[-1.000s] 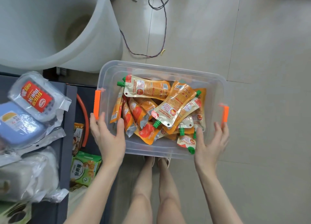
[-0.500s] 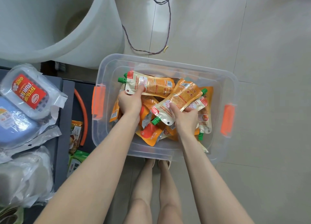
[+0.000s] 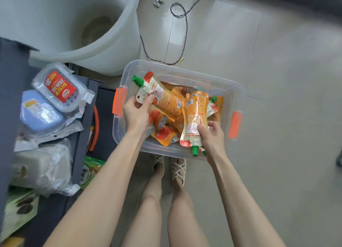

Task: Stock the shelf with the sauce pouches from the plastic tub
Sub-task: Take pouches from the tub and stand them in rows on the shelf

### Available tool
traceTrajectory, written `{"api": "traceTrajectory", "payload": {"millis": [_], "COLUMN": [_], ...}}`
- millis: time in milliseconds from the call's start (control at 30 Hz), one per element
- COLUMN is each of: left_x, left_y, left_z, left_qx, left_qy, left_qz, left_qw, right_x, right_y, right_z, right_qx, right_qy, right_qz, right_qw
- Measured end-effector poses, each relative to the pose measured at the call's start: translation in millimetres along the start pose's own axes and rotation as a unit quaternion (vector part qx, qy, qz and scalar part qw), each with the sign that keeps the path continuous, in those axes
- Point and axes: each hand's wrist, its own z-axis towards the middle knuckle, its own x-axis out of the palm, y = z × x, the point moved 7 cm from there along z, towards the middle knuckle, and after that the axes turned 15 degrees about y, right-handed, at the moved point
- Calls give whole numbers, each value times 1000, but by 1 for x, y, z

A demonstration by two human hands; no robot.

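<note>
Sauce pouches (image 3: 167, 133), orange with green caps, lie heaped inside the clear plastic tub (image 3: 232, 88) on the floor. Over the tub's left half, the left hand (image 3: 136, 112) is closed around one pouch (image 3: 159, 96), cap pointing away from the person. Over its near right corner, the right hand (image 3: 212, 135) grips a second pouch (image 3: 194, 120), cap toward the person.

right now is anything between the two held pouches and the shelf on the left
Nothing visible blocks the way: the left hand and right hand each hold a pouch above the tub. But the shelf's top is crowded with wrapped packages, leaving little free room.
</note>
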Motion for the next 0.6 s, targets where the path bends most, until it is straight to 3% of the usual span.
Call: {"api": "traceTrajectory", "payload": {"millis": [200,367,600], "left_x": [-39,-66,-94], "left_y": [-19,-11,10], "left_z": [-98,-202,-365], "left_qx": [34,83,100], "left_qy": [-29,-126,-280], "left_qz": [-54,-43,-22], "left_qw": [998,988,955], "right_x": [-8,-7,26], "right_y": [26,24,21], "right_z": [-87,-150,-241], "right_qx": [-61,-70,-74], "right_qy": [73,168,335], "right_qz": [-76,-113,-231], "right_qw": [993,977,910]}}
